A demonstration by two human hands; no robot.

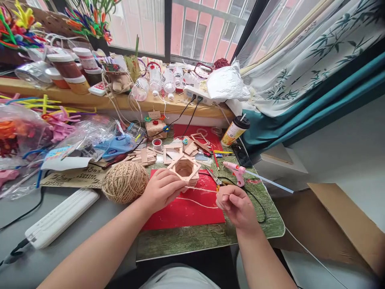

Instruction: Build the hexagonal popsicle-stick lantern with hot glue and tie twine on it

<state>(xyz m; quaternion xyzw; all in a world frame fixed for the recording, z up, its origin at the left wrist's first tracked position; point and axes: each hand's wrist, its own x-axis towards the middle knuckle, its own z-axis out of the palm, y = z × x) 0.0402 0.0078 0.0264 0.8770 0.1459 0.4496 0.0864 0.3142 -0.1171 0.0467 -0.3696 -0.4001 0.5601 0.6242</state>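
A hollow, many-sided holder of stacked craft sticks [192,181] stands on a red sheet [192,218]. My left hand [164,188] is closed against its near left side, fingertips together on a pale string [202,189]. The string runs taut to my right hand [236,204], which pinches it between thumb and fingers. Another length of string curves over the red sheet below. Beside my left wrist sits a large ball of jute twine [125,182]. Scissors [215,176] and a pink glue gun [236,171] with a long glue stick lie beyond my right hand.
Loose craft sticks [144,156] and a square stick frame [173,153] lie behind the holder. A drink cup [235,131] stands back right. A white power strip [61,218] is at left. Bottles, paint jars and pipe cleaners crowd the sill. Black cables cross the table.
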